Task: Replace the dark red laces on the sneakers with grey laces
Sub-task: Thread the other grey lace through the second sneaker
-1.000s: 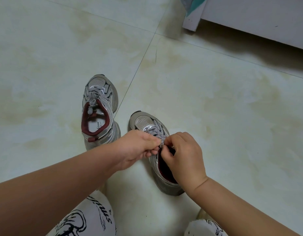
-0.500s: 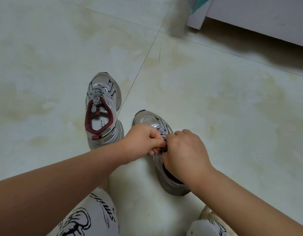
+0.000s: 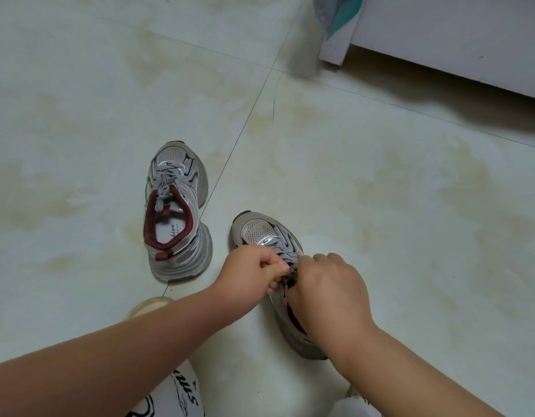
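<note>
Left hand: the left hand [image 3: 254, 267] is over the near shoe, fingers curled tight in a closed grip on a strand of the grey lace [image 3: 285, 260] at the top of the lacing.
Right hand: the right hand [image 3: 329, 293] sits against the left one, knuckles up, fingers bent down onto the same lace; its grip looks pinched on it, though the fingertips are hidden under the hand.
Near shoe: a silver-grey sneaker [image 3: 260, 233] stands on the floor with its toe pointing away from the person; both hands cover its tongue and opening, and a strip of dark red lining shows beside the right wrist.
Far shoe: the second sneaker [image 3: 177, 212] stands to the left and a little further away, apart from the first, toe also pointing away. It is laced in grey, with a knot [image 3: 161, 195] hanging over the dark red collar.
Floor: pale tiles [image 3: 380, 191] with yellowish stains, and a grout line running between the two shoes.
Furniture: a white piece of furniture [image 3: 440, 34] stands at the top right, well away from the shoes, with a bit of grey and teal cloth [image 3: 335, 13] at its corner.
Person: patterned white trouser knees [image 3: 176, 395] show at the bottom edge.
</note>
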A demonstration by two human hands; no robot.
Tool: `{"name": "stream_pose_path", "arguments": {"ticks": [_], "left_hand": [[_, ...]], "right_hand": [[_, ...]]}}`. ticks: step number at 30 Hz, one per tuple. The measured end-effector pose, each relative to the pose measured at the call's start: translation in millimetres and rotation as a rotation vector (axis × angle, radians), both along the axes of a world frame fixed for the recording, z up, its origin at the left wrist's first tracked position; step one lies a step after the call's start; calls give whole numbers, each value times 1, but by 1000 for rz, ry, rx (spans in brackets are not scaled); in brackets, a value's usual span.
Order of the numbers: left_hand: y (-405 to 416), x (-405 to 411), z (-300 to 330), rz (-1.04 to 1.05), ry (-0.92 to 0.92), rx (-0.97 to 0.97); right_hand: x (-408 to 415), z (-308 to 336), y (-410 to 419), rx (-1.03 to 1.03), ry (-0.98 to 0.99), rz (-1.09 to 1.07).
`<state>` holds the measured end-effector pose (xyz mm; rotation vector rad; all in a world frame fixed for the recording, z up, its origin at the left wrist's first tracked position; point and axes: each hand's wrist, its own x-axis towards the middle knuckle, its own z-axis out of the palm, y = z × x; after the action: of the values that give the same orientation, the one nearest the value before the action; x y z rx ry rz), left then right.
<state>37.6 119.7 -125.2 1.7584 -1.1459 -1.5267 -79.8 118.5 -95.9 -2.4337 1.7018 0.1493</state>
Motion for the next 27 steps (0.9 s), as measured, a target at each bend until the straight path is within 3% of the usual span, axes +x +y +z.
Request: {"name": "stream_pose_path", "arguments": {"ticks": [6,9,15,18,22,27], "left_hand": [[1,3,0,27,118,69],[2,5,2,40,172,91],[1,9,4,3,238,124],[-1,7,4,-21,175,85],[-3,5,2,-84,1,-21],[-6,5,4,-150,-91,-64]], "right_hand": [[-19,-13,18,3,-189,-109],[-18,-9,11,136,-366,-166],[-18,-10,9,102,-417,-226],[-18,-13,7,62,-403,-239],[-16,-26,7,-236,-359,-142],[-16,-32,5,-250,-354,-99]]}}
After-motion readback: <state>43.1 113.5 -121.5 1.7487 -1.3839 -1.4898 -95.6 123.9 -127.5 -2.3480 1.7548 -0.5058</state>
